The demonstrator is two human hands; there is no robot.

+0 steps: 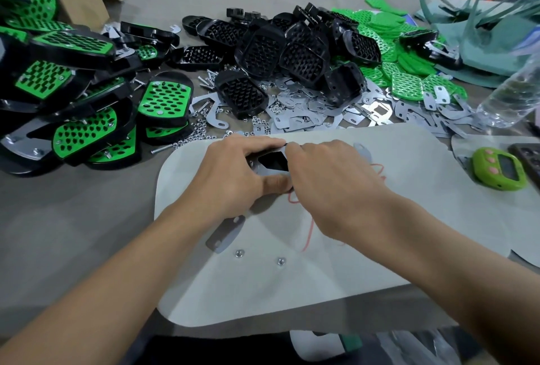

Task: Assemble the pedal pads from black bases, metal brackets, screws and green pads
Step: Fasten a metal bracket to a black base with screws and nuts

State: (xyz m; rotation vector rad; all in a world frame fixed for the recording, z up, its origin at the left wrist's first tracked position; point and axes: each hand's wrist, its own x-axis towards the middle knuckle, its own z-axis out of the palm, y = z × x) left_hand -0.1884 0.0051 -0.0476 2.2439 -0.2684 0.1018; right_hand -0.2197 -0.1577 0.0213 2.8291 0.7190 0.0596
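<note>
Hands meet at the centre of the frame over a pale mat (292, 291) on the worktop (58, 218). The left hand (233, 171) grips a metal bracket (264, 172), fingers curled over its far edge and thumb pressed to its near edge. The right hand (330, 189) pinches the same bracket from the right side, its fingertips hidden behind the knuckles. A dark opening shows through the middle of the bracket.

Just below the left wrist a second, loose bracket (225, 233) lies flat on the mat, with two nuts (239, 253) near it toward the bottom of the frame. The lower half of the mat lies open between the forearms.

Beyond the mat's far edge the worktop is crowded: a heap of black bases (292, 48) at upper centre, green pads (403, 84) at upper right, spare brackets (321, 113) and screws (204, 78) scattered beneath them. Finished pedals (163, 98) stack along the left side. A green timer (499, 168) sits at the right edge, below a plastic bottle (508, 92).
</note>
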